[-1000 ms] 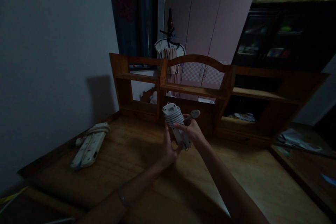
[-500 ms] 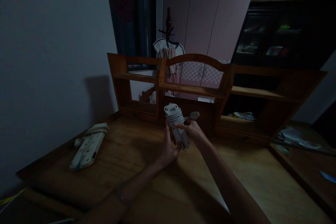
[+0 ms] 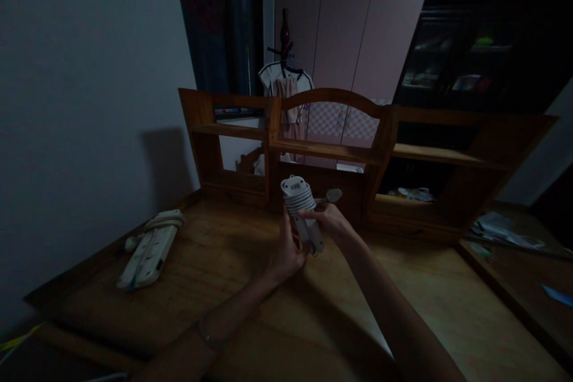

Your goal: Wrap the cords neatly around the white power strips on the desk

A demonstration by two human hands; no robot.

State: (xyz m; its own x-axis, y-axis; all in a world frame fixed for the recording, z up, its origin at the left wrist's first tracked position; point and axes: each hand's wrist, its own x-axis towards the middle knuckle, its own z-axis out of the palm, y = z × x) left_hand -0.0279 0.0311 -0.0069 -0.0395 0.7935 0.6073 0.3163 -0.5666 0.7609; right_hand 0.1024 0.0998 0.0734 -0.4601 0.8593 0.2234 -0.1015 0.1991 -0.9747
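Observation:
Above the middle of the wooden desk (image 3: 233, 292) I hold a white power strip (image 3: 301, 209) upright, its cord wound round the upper half. My left hand (image 3: 286, 250) grips the lower part of the strip from the left. My right hand (image 3: 330, 222) is closed on the strip from the right, fingers over the cord coils, and the plug end (image 3: 332, 194) sticks out above this hand. A second, cream power strip (image 3: 150, 248) with its cord wrapped lies flat on the desk at the left, out of reach of both hands.
A wooden shelf hutch (image 3: 331, 149) runs along the back of the desk, with small items in its right compartment (image 3: 414, 194). Papers (image 3: 501, 230) lie at the far right. A grey wall (image 3: 80, 101) bounds the left side. Behind stand a pink wardrobe (image 3: 349, 42) and a dark cabinet (image 3: 483, 54).
The view has drifted slightly; both hands keep the white power strip in nearly the same place, shifted a little lower and closer together.

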